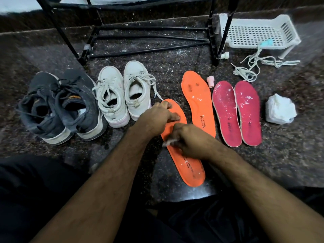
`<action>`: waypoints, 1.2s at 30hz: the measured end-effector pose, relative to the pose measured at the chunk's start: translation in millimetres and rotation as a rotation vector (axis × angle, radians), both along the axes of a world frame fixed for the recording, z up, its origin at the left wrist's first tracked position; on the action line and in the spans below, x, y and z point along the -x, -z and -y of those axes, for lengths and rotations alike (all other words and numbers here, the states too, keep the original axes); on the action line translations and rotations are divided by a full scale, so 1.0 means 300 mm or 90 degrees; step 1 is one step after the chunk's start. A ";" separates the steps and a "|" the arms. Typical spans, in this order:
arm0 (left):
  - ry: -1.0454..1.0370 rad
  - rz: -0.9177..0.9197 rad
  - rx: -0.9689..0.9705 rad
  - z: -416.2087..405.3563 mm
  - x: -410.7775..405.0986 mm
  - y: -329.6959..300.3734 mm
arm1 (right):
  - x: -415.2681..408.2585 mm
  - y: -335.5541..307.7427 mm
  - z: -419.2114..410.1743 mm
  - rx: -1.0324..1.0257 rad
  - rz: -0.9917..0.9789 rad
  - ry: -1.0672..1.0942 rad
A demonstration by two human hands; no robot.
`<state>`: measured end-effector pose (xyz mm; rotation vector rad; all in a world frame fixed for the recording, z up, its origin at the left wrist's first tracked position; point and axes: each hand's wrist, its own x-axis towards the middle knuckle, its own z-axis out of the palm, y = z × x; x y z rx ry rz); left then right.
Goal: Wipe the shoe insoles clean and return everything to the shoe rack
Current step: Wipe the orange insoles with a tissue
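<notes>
The right hand (188, 141) is curled around a small white wipe (169, 142), pressing it onto the middle of the nearer orange insole (185, 165). Just above it, the left hand (157, 115) rests on the toe end of that same insole, fingers bent and pressing down to pin it to the floor. The insole is a flat, smooth foam shape with dark print near the heel, lying on a dark speckled stone floor (289, 163).

Beside it to the right lies the second orange insole (198, 102), flecked with white, then a pair of pink insoles (236, 113) side by side, heavily spotted with white residue. A crumpled white cloth (279, 109) sits further right.

To the left stand white sneakers (122, 93) and dark grey sneakers (59, 106), laces loose.

Farther off lie a small pink cap (210, 81), loose white laces (252, 67), a white perforated plastic tray (254, 32), and the black metal shoe rack (149, 39).
</notes>
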<state>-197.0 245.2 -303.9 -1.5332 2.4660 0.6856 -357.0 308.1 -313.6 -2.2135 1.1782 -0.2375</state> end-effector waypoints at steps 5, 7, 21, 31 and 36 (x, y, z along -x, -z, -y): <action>0.052 0.019 0.044 0.002 -0.003 0.000 | 0.000 -0.011 -0.003 -0.005 -0.001 0.038; 0.064 0.027 0.057 0.003 -0.009 0.013 | 0.026 -0.042 0.007 -0.033 0.039 0.072; 0.027 0.036 0.093 0.009 -0.006 0.017 | 0.067 -0.036 0.042 -0.027 -0.068 0.084; 0.002 0.022 0.038 0.022 -0.006 0.062 | 0.057 -0.006 0.046 0.111 -0.147 0.042; 0.000 0.020 0.040 0.026 -0.002 0.065 | 0.040 -0.016 0.024 0.125 -0.159 -0.044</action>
